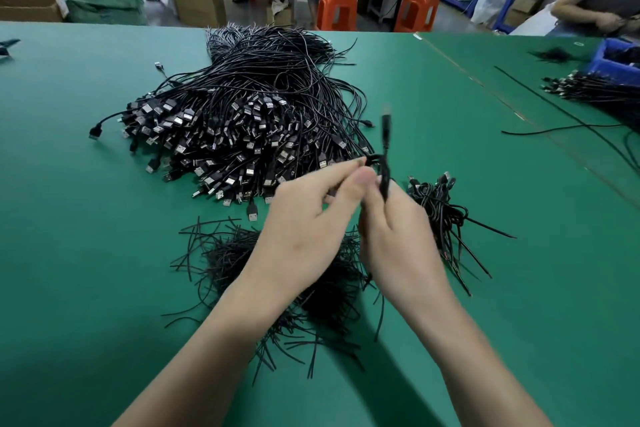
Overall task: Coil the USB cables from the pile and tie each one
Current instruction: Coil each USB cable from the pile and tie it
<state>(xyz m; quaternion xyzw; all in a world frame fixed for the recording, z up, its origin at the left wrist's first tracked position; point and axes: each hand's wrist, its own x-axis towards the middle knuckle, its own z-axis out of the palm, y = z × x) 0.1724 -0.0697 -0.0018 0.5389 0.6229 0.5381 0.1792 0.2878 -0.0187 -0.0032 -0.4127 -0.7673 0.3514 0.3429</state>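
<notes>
On the green table (86, 270) the pile of USB cables (242, 121) is lying. Nearer, above loose ties (225, 253), one cable (385, 135) is being clamped by the right hand (398, 236) and pinched by the left hand (304, 218); loops should probably be kept tight.

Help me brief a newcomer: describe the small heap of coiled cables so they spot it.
On the green table, find the big loose cable pile. Just right of the right hand lies a smaller heap; unlike the short ties nearby, its cables are coiled.
</notes>
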